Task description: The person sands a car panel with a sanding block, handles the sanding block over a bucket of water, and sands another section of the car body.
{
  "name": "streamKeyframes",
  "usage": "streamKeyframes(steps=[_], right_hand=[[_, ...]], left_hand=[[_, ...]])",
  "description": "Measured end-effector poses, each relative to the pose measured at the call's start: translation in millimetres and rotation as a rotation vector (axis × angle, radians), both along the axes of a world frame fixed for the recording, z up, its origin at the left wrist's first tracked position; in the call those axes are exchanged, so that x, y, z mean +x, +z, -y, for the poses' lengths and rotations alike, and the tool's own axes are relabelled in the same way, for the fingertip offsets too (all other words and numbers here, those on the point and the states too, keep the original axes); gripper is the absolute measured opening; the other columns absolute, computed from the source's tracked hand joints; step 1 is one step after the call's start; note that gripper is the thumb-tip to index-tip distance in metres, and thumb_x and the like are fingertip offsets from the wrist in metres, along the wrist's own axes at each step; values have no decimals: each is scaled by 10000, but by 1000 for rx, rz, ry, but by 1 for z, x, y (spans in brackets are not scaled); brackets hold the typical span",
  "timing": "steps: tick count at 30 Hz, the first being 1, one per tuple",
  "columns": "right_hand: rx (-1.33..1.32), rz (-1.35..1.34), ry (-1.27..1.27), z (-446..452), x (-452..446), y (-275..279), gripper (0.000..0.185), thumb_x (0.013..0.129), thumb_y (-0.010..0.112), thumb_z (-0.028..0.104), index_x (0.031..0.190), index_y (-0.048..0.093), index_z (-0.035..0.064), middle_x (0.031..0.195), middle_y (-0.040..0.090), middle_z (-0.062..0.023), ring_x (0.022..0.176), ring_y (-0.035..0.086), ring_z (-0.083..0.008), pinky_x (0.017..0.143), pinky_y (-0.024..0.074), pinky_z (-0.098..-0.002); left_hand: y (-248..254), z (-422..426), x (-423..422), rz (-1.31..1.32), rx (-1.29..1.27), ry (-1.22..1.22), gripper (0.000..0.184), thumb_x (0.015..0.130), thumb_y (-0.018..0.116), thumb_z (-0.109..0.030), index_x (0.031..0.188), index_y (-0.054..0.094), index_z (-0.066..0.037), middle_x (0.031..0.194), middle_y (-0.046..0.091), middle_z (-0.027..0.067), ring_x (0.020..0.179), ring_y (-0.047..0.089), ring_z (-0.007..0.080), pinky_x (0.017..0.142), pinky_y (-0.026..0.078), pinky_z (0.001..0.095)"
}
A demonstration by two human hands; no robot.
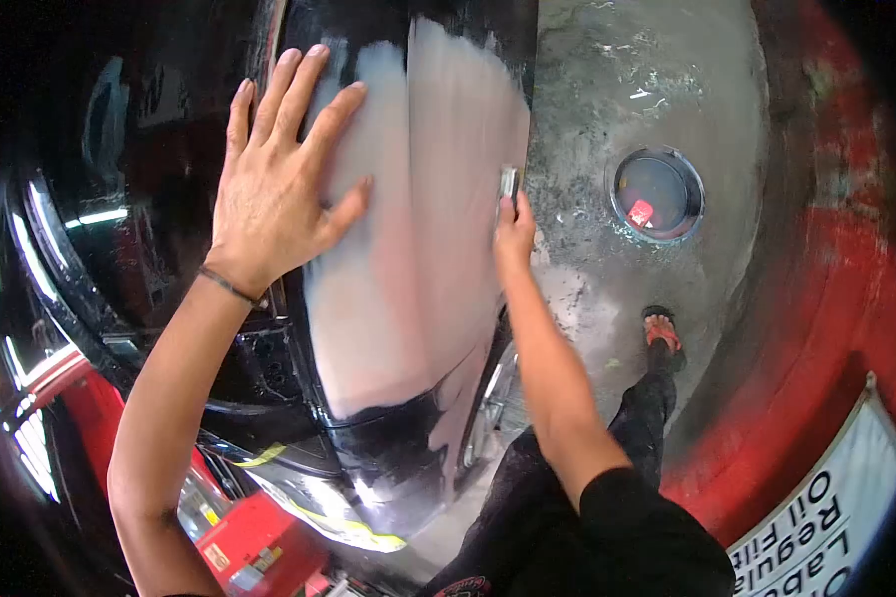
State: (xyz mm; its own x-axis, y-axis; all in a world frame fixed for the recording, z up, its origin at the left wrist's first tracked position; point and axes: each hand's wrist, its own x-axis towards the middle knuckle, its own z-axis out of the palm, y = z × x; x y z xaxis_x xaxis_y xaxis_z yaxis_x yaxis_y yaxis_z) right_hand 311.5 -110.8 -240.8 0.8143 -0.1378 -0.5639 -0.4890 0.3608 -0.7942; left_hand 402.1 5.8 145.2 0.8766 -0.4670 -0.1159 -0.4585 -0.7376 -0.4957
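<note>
A black car panel carries a large pale, sanded-looking patch (448, 269) of filler or primer with smooth, blended edges. Flat on the dark bodywork at the patch's left edge lies my left hand (279, 169), its fingers spread and nothing in it. At the right edge of the patch, my right hand (514, 234) is closed around a small grey sanding block (509, 184), seen edge-on. That block is against or very close to the panel's side; its working face is hidden.
A round tub (657, 159) of water with a red piece (640, 213) in it stands on the wet concrete floor (587, 119). My sandalled foot (661, 328) is below it. A red box (249, 537) is at lower left, a lettered white banner (816, 517) at lower right.
</note>
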Motion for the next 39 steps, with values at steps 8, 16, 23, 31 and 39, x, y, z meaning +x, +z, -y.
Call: streamKeyframes(steps=[8, 16, 23, 31, 39], right_hand=[[-377, 301, -56, -22, -151, 102, 504, 1131, 623, 102, 1632, 593, 56, 1525, 673, -258, 1434, 616, -464, 1220, 467, -523], [-169, 86, 14, -20, -82, -67, 429, 1186, 570, 204, 1569, 607, 15, 1532, 654, -298, 1400, 639, -480, 1192, 501, -503], [-242, 93, 108, -8, -190, 66, 533, 1134, 583, 93, 1667, 567, 83, 1629, 616, -225, 1467, 599, -446, 1227, 461, -532], [-266, 14, 44, -37, -146, -90, 445, 1166, 597, 228, 1554, 611, 10, 1424, 669, -289, 1324, 640, -488, 1136, 502, -535], [-299, 64, 45, -20, -257, 78, 543, 1145, 656, 225, 1643, 570, 27, 1428, 651, -256, 1349, 631, -436, 1182, 478, -543]], left_hand=[[0, -6, -1, 14, 29, -121, 838, 984, 771, -516, 1728, 504, -237, 1885, 300, 152, 1762, 222, 361, 1420, 154, 603], [-4, -10, 3, -7, 90, -142, 855, 1015, 716, -623, 1739, 504, -220, 1890, 285, 166, 1764, 208, 388, 1409, 152, 647], [-2, -3, 4, 2, 68, -166, 824, 1029, 722, -577, 1740, 502, -222, 1885, 299, 168, 1757, 232, 389, 1405, 164, 657], [-3, -5, 3, -6, 106, -103, 830, 989, 743, -559, 1723, 517, -245, 1883, 302, 160, 1765, 212, 382, 1415, 139, 648], [-2, -2, 2, -10, 48, -158, 841, 1014, 741, -568, 1740, 503, -216, 1886, 298, 169, 1759, 228, 387, 1408, 151, 636]])
